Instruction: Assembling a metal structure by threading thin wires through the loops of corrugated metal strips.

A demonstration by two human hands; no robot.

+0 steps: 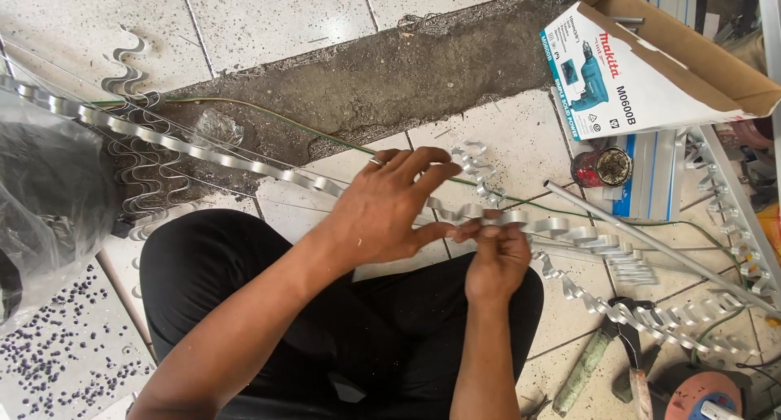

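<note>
From the head camera, the person sits on a tiled floor (268, 13) with legs in black trousers (244, 282) folded under a long wavy metal strip (203, 153). The strip runs from the upper left, across the lap, and on to the right of the hands.

The step in hand looks like shaping or fitting the strip at the point where both hands meet. The right hand (495, 261) is closed around the strip from below, thumb and fingertips pinching one of its waves. The left hand (389, 212) lies over the strip just left of that pinch. Its fingers are spread and mostly straight and its thumb presses toward the right hand, so it steadies the strip rather than clutching it. Both forearms come up from the bottom edge, the left one crossing the lap at a slant.

The next move would seem to call for a firm hold at the pinch while the left hand feeds or bends the next wave, keeping the strip flat.

Beyond the strip's right end lie a plain metal rod (651, 245) and more curled strips (667, 318). Above the rod stand a small red can (600, 168) and an open cardboard box (651, 62). Left of the strip sits a grey plastic bag (49, 192). Pliers (626, 339) lie below the curled strips.
</note>
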